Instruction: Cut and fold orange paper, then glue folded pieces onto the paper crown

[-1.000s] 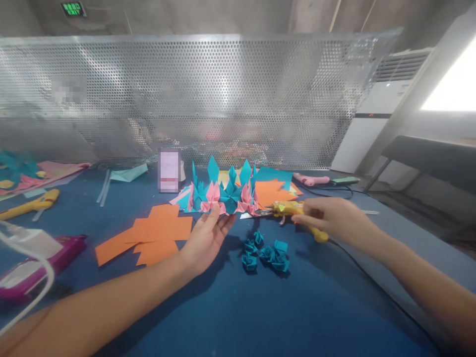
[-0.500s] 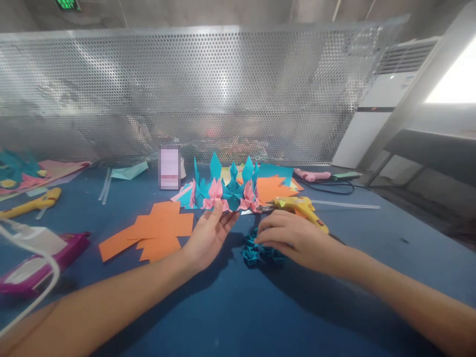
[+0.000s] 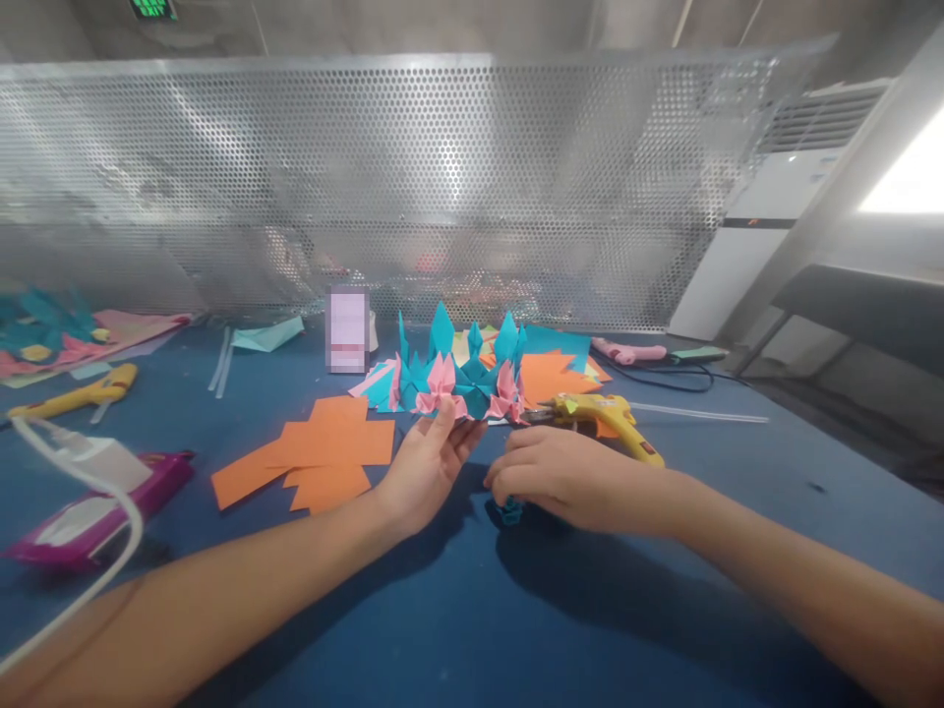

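Near the middle of the table, my left hand (image 3: 420, 474) is closed around the bottom edge of a paper crown (image 3: 476, 379). The crown has tall blue points and pink folded flowers along its lower front. My right hand (image 3: 579, 479) is bent low over the tabletop, its fingers curled onto a dark teal folded paper piece (image 3: 508, 511). Most of that piece is hidden beneath the hand. Just behind the right hand lies a yellow glue gun (image 3: 616, 418), its nozzle pointing left toward the crown.
Orange paper pieces (image 3: 331, 447) lie left of my left hand. Further left are a second yellow glue gun (image 3: 81, 393), a purple pack (image 3: 147, 492) and a white cable (image 3: 137, 536). A pink glue gun (image 3: 630, 352) rests at the back right. A perforated metal screen (image 3: 413, 177) borders the rear edge.
My right hand has lowered over the teal paper, with its fingers curled further in, covering most of it. My left hand still holds the crown. The whole view has shifted slightly.
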{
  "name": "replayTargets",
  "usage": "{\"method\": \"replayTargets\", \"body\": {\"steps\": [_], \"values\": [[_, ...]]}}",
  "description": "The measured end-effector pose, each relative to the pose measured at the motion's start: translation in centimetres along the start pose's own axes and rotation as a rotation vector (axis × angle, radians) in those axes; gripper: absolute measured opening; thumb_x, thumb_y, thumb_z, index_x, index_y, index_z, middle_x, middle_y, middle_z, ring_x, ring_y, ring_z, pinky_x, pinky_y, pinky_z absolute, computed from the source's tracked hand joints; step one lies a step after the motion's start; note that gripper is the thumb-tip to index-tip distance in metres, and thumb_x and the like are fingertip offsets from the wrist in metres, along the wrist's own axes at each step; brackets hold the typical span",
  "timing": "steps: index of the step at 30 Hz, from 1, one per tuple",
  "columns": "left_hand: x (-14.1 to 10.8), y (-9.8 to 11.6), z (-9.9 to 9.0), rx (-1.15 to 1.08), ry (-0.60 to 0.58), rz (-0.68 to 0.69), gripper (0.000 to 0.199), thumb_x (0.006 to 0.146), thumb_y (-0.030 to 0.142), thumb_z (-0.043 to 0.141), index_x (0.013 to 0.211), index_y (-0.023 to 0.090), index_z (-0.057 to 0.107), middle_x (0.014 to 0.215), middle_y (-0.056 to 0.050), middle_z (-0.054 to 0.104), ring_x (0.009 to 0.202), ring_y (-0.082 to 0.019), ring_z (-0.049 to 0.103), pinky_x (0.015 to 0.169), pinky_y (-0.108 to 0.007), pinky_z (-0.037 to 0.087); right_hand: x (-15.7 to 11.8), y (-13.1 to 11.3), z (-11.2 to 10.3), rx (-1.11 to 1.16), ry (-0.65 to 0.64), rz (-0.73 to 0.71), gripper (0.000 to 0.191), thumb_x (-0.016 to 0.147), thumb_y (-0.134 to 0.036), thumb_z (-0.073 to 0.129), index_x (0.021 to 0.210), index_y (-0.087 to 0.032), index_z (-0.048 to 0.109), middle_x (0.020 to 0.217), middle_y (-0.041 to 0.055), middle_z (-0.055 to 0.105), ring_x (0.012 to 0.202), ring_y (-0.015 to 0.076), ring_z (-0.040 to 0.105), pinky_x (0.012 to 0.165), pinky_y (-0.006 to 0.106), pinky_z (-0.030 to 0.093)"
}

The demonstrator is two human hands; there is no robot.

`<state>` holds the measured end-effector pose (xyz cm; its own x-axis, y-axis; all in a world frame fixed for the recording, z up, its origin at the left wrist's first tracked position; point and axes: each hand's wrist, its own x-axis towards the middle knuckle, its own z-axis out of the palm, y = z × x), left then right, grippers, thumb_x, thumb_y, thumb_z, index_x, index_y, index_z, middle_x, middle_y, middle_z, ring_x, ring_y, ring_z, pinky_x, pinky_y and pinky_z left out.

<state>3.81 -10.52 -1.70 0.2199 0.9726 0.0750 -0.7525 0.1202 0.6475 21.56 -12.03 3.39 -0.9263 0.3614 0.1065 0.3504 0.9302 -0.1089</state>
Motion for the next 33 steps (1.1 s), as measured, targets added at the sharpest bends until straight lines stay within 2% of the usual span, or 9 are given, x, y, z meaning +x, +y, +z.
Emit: {"method": "replayTargets", "body": {"steps": [6,11,15,18,26,33], "values": [[-0.1,0.0,0.3,0.027,0.022,-0.018,0.020,0.068,0.030,0.076,0.068,0.015,0.063,0.073,0.000,0.066,0.080,-0.014,0.062,0.093,-0.033,0.046,-0.1,0.1,0.7,0.068,0.021,0.097,0.016,0.087,-0.009,0.047,0.085,-0.019,0.059,0.080,0.0027,0.061,0.082,0.0156,0.049,0.069,0.025,0.038],[0.0,0.0,0.3,0.016,0.037,-0.021,0.020,0.066,0.028,0.078,0.066,0.015,0.062,0.070,0.000,0.065,0.078,-0.013,0.062,0.094,-0.033,0.046,-0.3,-0.1,0.9,0.087,0.020,0.143,0.012,0.087,-0.012,0.048,0.084,-0.019,0.058,0.079,0.0010,0.061,0.075,0.0139,0.052,0.066,0.024,0.038],[0.1,-0.1,0.0,0.024,0.027,-0.019,0.020,0.068,0.029,0.077,0.067,0.015,0.062,0.071,0.000,0.065,0.080,-0.013,0.063,0.092,-0.032,0.047,-0.1,-0.2,1.3,0.075,0.062,0.072,0.018,0.090,-0.014,0.046,0.082,-0.018,0.061,0.081,0.0015,0.063,0.078,0.0131,0.053,0.070,0.024,0.039],[0.1,-0.2,-0.1,0.030,0.013,-0.021,0.019,0.069,0.029,0.076,0.068,0.015,0.062,0.073,0.000,0.066,0.081,-0.013,0.062,0.091,-0.031,0.047,0.0,-0.4,1.3,-0.068,0.097,0.003,0.023,0.092,-0.015,0.044,0.080,-0.017,0.064,0.082,0.0034,0.063,0.080,0.0142,0.051,0.071,0.024,0.039],[0.1,-0.2,0.0,0.012,0.016,-0.022,0.018,0.069,0.028,0.076,0.071,0.016,0.063,0.072,0.001,0.065,0.080,-0.012,0.062,0.091,-0.030,0.047,0.5,-1.2,0.6,-0.374,-0.058,0.037,0.018,0.086,-0.017,0.054,0.072,-0.018,0.065,0.076,0.0026,0.060,0.074,0.0164,0.047,0.065,0.030,0.035],[0.0,-0.2,0.1,0.008,0.022,-0.027,0.021,0.067,0.031,0.077,0.068,0.016,0.063,0.072,0.001,0.066,0.080,-0.013,0.063,0.094,-0.033,0.045,0.8,-1.3,0.8,-0.395,-0.101,0.166,0.015,0.082,-0.021,0.056,0.070,-0.018,0.065,0.073,0.0035,0.060,0.066,0.0167,0.049,0.058,0.031,0.033]]}}
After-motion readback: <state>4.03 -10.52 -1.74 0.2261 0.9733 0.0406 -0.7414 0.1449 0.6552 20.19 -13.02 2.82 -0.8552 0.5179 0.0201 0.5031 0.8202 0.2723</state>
